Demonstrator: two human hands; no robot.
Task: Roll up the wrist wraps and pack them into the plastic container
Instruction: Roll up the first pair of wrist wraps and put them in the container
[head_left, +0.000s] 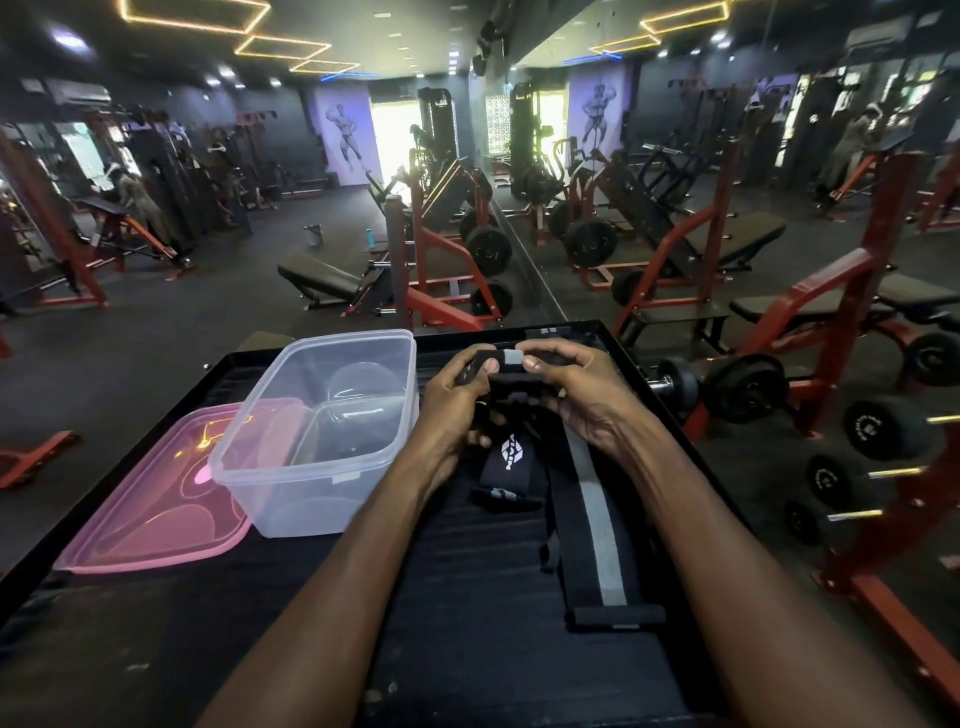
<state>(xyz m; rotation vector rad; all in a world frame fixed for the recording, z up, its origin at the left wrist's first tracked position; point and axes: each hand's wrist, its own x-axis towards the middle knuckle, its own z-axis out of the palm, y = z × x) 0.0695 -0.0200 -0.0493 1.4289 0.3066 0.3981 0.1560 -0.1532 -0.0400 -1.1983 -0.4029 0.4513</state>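
Note:
A black wrist wrap with a grey stripe (506, 364) is held above the black table (467, 649), partly rolled. My left hand (457, 400) grips its left end and my right hand (576, 395) grips its right end, thumbs on top. Its loose tail with a white logo (506, 460) hangs down to the table between my wrists. A second wrist wrap (597, 530), black with a grey stripe, lies flat on the table under my right forearm. The clear plastic container (291, 483) stands open to the left of my hands.
The pink lid (150, 499) lies on the table left of the container, partly under it. Red weight benches, barbell plates and dumbbells (883, 426) stand on the gym floor beyond and to the right. A mirror wall runs along the right.

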